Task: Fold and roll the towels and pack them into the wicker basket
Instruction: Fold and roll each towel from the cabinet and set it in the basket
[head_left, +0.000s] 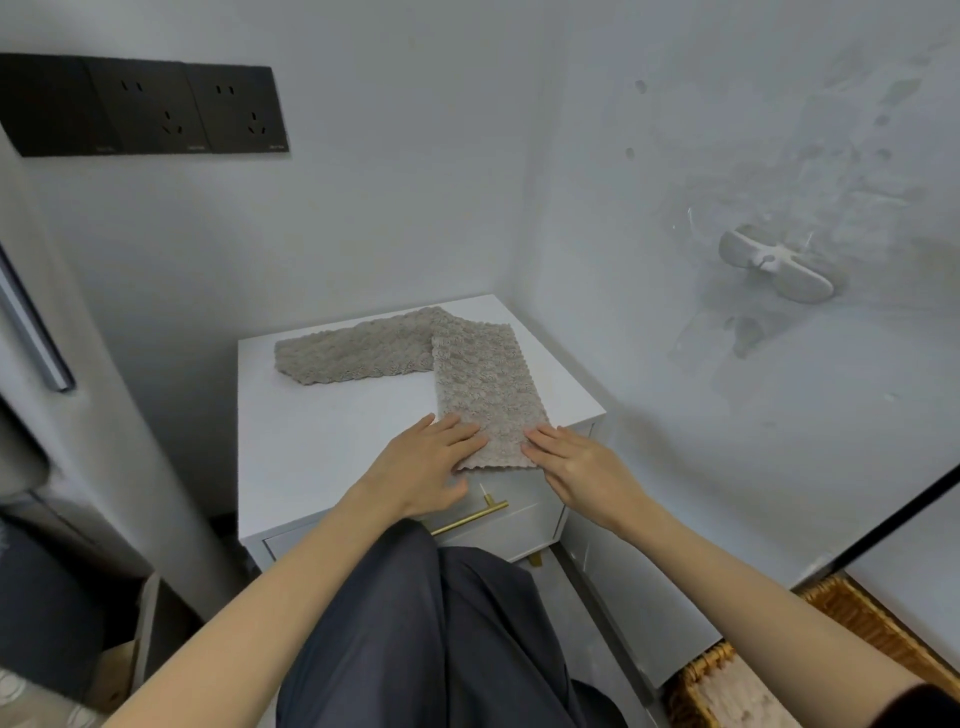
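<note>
Dark trousers (431, 639) fill the bottom of the view, with both bare forearms reaching forward over them to a white desk (311, 447) in the corner of the room. On the desk lies a beige towel (483, 374), folded into a long strip and bent into an L: one arm runs left along the back, the other comes toward the person on the right side. The left hand (426, 467) and right hand (582, 467) rest on the towel's near end, one at each corner. Their fingers (462, 434) lie straight and flat on the cloth, pressing it down and gripping nothing. A gold handle (470, 514) shows on the drawer just below the hands. The wicker basket (862, 618) stands on the floor at lower right, well apart from the towel. Black sockets (150, 109) sit on the left wall.
</note>
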